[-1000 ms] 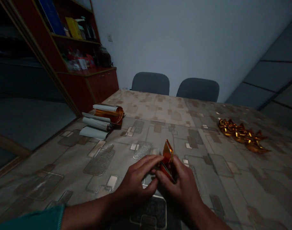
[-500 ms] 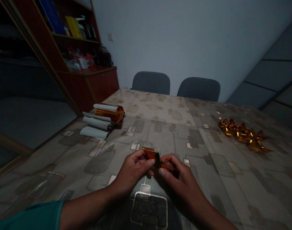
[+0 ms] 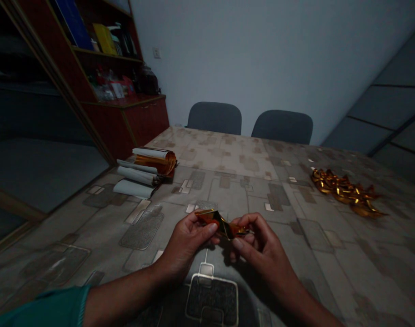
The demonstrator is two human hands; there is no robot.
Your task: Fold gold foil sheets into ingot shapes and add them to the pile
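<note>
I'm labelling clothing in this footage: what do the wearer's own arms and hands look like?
A teal sleeve shows on the left arm, its edge finely ribbed or stitched, ending well short of the wrist. No sleeve shows on the visible part of the right arm. The left hand and right hand are ungloved; no watch or ring is visible.

a teal sleeve (image 3: 45, 308) covers the upper part of the left forearm (image 3: 125, 290), its plain cloth darkening in soft creases toward the lower corner. the hem (image 3: 82, 304) is finished with a narrow, ribbed-looking edge, cut straight across the arm. below it the forearm is bare, tapering to the wrist and a bare left hand (image 3: 188, 238). the right forearm (image 3: 301, 295) is bare as far as it shows, tapering likewise to a bare right hand (image 3: 265, 243). the dim light blurs the cloth's finer weave.
</note>
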